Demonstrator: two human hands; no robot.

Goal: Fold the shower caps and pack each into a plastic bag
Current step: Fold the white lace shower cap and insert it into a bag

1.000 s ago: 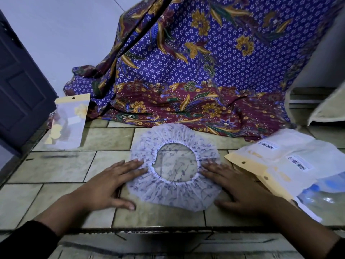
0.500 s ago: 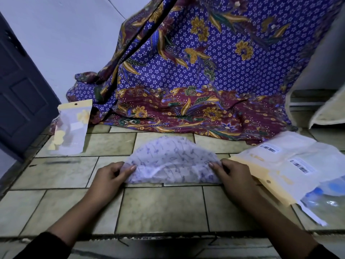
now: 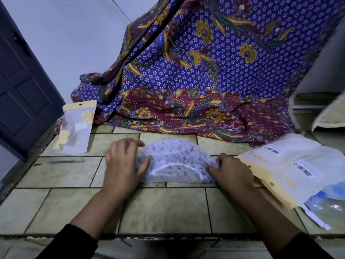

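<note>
Two hands work one shower cap [image 3: 177, 161], which lies folded into a half-circle on the tiled floor [image 3: 164, 208], at the centre of view. The left hand [image 3: 123, 165], blurred, grips the cap's 9 o'clock end, thumb on top. The right hand [image 3: 231, 171] pinches the 3 o'clock corner. The hands are apart, with the cap between them. A plastic bag [image 3: 74, 128] lies at 10 o'clock, a pile of bags [image 3: 291, 165] at 3 o'clock and a patterned cloth [image 3: 205, 81] at 12 o'clock.
</note>
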